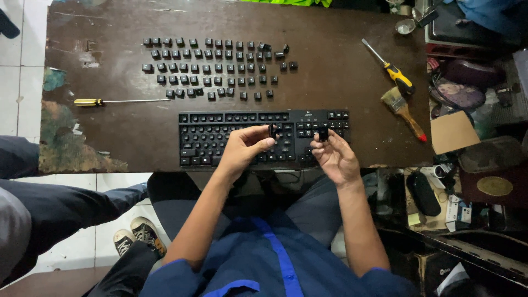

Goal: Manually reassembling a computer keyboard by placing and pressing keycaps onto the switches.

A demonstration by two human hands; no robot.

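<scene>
Pinching keycaps (323, 133) in both hands, above keyboard (220, 137)

Worn dark wooden table (341, 33), white tiled floor (22, 82), possibly cluttered shelving (473, 165) at right

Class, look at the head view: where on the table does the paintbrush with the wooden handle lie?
The wooden-handled paintbrush lies on the right side of the dark wooden table, just below the yellow-and-black-handled screwdriver and right of the black keyboard.
</scene>
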